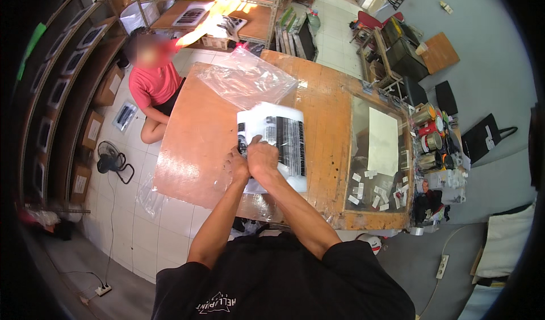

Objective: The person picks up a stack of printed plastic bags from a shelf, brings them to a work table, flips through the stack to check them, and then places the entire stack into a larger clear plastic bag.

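Note:
A flat white bundle with black print (pixel 290 141), in what looks like clear plastic, lies on the brown wooden table (pixel 190 144) in front of me. At the bundle's left edge, my left hand (pixel 237 164) rests with its fingers somewhat apart. My right hand (pixel 263 156) presses onto the bundle's left part, its fingers bent and drawn together. Whatever is under those fingers is hidden. Both wrists are close together, almost crossing. Just beyond the bundle, a loose sheet of clear plastic (pixel 250 80) spreads across the table's far edge.
At the table's right is a glass panel (pixel 359 198) bearing a white sheet (pixel 383 141) and small labels. Several cans (pixel 431 142) stand past it. A person in a pink shirt (pixel 152 81) sits at the far left, near shelves (pixel 85 99) and a floor fan (pixel 109 156).

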`<act>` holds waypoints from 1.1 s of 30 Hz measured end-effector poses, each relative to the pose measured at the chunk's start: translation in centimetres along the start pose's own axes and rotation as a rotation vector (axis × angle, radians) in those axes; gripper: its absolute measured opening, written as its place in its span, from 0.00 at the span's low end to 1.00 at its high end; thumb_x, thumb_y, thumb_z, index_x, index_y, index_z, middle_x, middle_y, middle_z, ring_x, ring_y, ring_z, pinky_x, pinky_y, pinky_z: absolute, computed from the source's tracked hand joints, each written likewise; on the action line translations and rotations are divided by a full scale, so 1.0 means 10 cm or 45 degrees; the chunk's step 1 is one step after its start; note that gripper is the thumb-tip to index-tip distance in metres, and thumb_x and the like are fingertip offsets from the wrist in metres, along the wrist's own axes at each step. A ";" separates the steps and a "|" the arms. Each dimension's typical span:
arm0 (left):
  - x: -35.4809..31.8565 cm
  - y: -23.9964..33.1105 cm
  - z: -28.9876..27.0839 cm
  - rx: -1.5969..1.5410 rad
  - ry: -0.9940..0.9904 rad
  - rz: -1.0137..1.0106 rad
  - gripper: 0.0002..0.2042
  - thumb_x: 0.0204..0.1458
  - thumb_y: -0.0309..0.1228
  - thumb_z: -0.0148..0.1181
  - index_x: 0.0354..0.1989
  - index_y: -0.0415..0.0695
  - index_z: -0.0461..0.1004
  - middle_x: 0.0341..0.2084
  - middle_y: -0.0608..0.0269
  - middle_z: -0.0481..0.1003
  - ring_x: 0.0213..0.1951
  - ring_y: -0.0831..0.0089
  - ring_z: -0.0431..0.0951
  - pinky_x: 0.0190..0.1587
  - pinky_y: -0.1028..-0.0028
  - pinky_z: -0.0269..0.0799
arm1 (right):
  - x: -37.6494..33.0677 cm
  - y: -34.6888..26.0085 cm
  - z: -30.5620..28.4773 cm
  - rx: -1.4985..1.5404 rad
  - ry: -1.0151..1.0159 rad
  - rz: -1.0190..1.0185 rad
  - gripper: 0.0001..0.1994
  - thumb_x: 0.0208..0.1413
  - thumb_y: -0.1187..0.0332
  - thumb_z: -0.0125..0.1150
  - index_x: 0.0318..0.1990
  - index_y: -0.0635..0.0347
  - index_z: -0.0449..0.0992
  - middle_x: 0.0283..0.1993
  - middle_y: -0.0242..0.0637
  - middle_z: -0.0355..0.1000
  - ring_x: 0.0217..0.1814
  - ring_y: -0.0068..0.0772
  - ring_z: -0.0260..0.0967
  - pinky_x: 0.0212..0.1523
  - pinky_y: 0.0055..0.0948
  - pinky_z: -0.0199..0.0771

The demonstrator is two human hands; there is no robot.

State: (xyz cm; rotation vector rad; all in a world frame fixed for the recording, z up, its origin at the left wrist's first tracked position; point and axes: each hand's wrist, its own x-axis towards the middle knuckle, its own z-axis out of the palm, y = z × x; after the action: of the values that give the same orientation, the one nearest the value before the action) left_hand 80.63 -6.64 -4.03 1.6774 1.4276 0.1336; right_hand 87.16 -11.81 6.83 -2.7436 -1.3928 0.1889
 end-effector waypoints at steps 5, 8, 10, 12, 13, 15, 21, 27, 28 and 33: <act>-0.28 0.25 -0.15 0.043 -0.004 -0.020 0.47 0.38 0.48 0.73 0.67 0.47 0.54 0.63 0.45 0.58 0.65 0.43 0.53 0.67 0.50 0.48 | 0.02 0.19 -0.31 0.110 0.037 0.107 0.26 0.50 0.72 0.59 0.57 0.76 0.66 0.29 0.49 0.79 0.33 0.48 0.80 0.32 0.41 0.79; -0.22 0.18 -0.12 0.028 0.026 0.007 0.48 0.38 0.51 0.72 0.67 0.47 0.53 0.62 0.45 0.58 0.64 0.45 0.54 0.66 0.50 0.48 | -0.09 0.11 -0.33 0.206 0.100 0.184 0.25 0.50 0.69 0.61 0.55 0.73 0.66 0.29 0.50 0.78 0.33 0.50 0.80 0.33 0.45 0.78; -0.16 0.06 -0.01 0.003 0.008 0.052 0.47 0.39 0.51 0.71 0.67 0.47 0.53 0.62 0.46 0.58 0.64 0.45 0.55 0.66 0.50 0.49 | -0.13 0.10 -0.09 0.220 0.096 0.059 0.23 0.50 0.66 0.61 0.53 0.68 0.68 0.28 0.53 0.77 0.30 0.54 0.78 0.32 0.50 0.77; -0.04 -0.06 0.01 -0.105 -0.006 0.105 0.46 0.41 0.51 0.70 0.68 0.47 0.53 0.62 0.46 0.58 0.63 0.45 0.55 0.65 0.49 0.50 | -0.11 0.08 0.03 0.260 0.038 -0.011 0.23 0.52 0.62 0.60 0.53 0.66 0.69 0.25 0.55 0.76 0.27 0.57 0.76 0.31 0.52 0.75; -0.04 -0.05 0.01 -0.052 0.002 0.101 0.46 0.42 0.50 0.70 0.68 0.47 0.53 0.62 0.46 0.59 0.63 0.45 0.56 0.65 0.50 0.50 | -0.10 0.09 0.01 0.287 0.057 -0.014 0.23 0.52 0.62 0.60 0.53 0.66 0.69 0.25 0.55 0.76 0.27 0.57 0.76 0.31 0.52 0.75; -0.11 0.02 -0.05 0.060 0.012 0.095 0.45 0.43 0.49 0.70 0.68 0.47 0.53 0.61 0.46 0.60 0.62 0.46 0.57 0.65 0.51 0.51 | -0.11 0.14 -0.07 0.343 0.094 -0.013 0.23 0.53 0.62 0.58 0.54 0.66 0.70 0.24 0.55 0.75 0.26 0.57 0.76 0.30 0.53 0.75; -0.04 -0.08 -0.24 -0.120 -0.121 0.220 0.41 0.42 0.46 0.73 0.65 0.43 0.62 0.58 0.48 0.64 0.59 0.52 0.65 0.63 0.60 0.60 | -0.26 0.17 -0.08 0.490 0.348 0.122 0.22 0.55 0.64 0.56 0.56 0.64 0.70 0.23 0.55 0.75 0.23 0.57 0.74 0.29 0.53 0.74; 0.18 -0.19 -0.40 -0.820 -0.533 0.020 0.28 0.59 0.40 0.57 0.63 0.38 0.63 0.51 0.52 0.70 0.47 0.62 0.72 0.47 0.64 0.70 | -0.32 0.06 0.06 0.331 0.221 -0.008 0.28 0.58 0.49 0.58 0.54 0.66 0.72 0.36 0.51 0.72 0.39 0.53 0.75 0.35 0.50 0.74; 0.20 -0.17 -0.49 -0.908 -0.550 -0.141 0.27 0.59 0.39 0.56 0.63 0.37 0.62 0.50 0.53 0.71 0.44 0.64 0.73 0.43 0.68 0.71 | -0.33 0.09 0.06 0.409 0.225 -0.003 0.27 0.58 0.49 0.58 0.53 0.66 0.73 0.36 0.51 0.72 0.39 0.53 0.75 0.36 0.49 0.74; -0.02 0.18 -0.55 -0.662 -0.448 -0.094 0.32 0.55 0.45 0.63 0.58 0.32 0.60 0.46 0.49 0.73 0.41 0.63 0.75 0.40 0.68 0.72 | -0.34 0.28 0.36 0.482 0.342 -0.127 0.21 0.60 0.52 0.57 0.48 0.62 0.78 0.37 0.48 0.75 0.36 0.50 0.75 0.36 0.46 0.75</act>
State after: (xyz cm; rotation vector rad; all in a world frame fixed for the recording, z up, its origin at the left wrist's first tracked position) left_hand 78.62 -3.61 0.53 1.1526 1.0719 0.1448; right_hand 86.98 -16.22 3.28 -2.2902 -1.2677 0.0661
